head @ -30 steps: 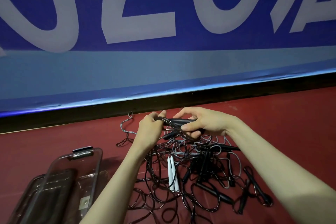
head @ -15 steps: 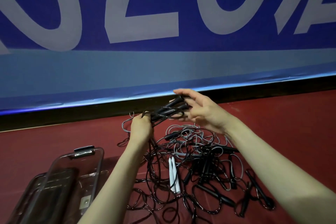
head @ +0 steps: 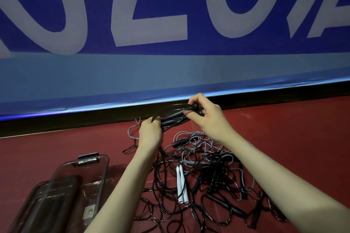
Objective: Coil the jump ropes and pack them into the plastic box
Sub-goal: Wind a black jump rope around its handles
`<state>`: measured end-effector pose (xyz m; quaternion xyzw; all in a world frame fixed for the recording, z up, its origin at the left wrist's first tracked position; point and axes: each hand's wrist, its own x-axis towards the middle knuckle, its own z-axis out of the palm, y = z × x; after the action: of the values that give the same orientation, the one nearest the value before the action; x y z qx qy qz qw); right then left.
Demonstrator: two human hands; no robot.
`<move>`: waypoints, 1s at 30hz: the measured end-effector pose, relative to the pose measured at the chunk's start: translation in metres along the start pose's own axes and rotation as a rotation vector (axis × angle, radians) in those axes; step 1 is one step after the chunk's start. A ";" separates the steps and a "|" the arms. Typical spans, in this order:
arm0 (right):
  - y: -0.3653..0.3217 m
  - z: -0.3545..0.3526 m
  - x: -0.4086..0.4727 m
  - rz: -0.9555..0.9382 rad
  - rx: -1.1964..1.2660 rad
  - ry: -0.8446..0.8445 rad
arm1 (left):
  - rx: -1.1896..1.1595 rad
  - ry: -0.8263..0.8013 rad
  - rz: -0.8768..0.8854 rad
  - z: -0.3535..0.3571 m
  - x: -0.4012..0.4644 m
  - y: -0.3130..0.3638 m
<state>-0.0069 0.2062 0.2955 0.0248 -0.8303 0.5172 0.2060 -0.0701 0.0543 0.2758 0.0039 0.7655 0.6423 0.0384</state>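
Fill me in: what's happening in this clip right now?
A person is winding a black jump rope held up between both hands: the left hand grips one end of the bundle, and the right hand pinches rope loops at the other. Below, a tangled pile of ropes, including a pair of white handles, lies on the red floor. The clear plastic box sits to the left, with no rope visibly in it yet.

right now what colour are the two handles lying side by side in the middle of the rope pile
White; the pair of handles stands out among the dark ropes in the head view.
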 end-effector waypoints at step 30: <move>0.002 -0.042 0.005 0.370 0.339 -0.482 | 0.355 -0.496 0.311 -0.046 -0.003 0.022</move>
<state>0.0011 0.2442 0.3114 0.0290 -0.7480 0.6555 -0.1002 -0.0714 0.0125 0.3059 0.2835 0.8229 0.4765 0.1238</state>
